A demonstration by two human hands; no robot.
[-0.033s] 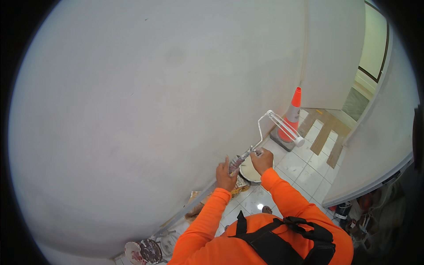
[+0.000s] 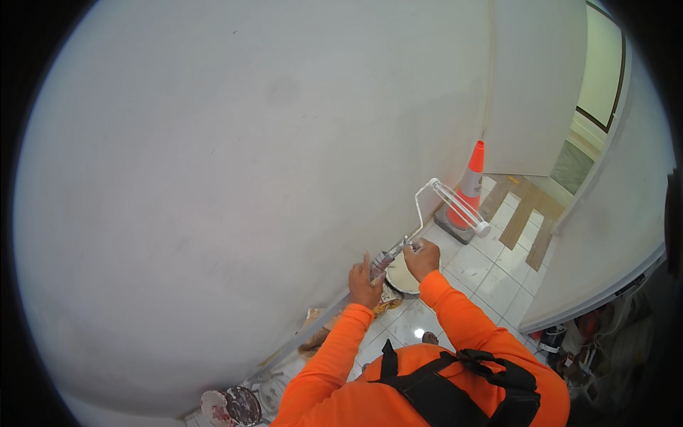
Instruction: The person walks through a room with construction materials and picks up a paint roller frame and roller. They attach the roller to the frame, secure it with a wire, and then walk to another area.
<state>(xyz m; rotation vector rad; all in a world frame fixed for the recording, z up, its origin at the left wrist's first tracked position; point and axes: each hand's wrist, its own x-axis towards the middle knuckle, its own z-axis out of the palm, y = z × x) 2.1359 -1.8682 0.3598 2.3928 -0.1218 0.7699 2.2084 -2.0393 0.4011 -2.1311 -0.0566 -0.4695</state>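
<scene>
A paint roller frame (image 2: pixel 464 209) with a bare white wire cage and no cover on it points up and right. My left hand (image 2: pixel 365 286) wraps round its paint-stained handle (image 2: pixel 382 264), the index finger lying along it. At the handle's upper end, where the bent white rod begins, my right hand (image 2: pixel 423 259) is closed in a pinch. Its fingertips are partly hidden. Below the hands, an open bucket (image 2: pixel 404 277) of cream-white paint stands on the floor, partly covered by the right hand and handle.
A pale wall (image 2: pixel 213 178) rises close on the left. An orange-and-white traffic cone (image 2: pixel 471 188) stands behind the roller cage. Paint-smeared containers (image 2: pixel 243 406) sit at lower left. White tiles (image 2: pixel 496 290) and wood-look planks (image 2: pixel 525 213) cover the floor; assorted gear (image 2: pixel 553 339) lies at lower right.
</scene>
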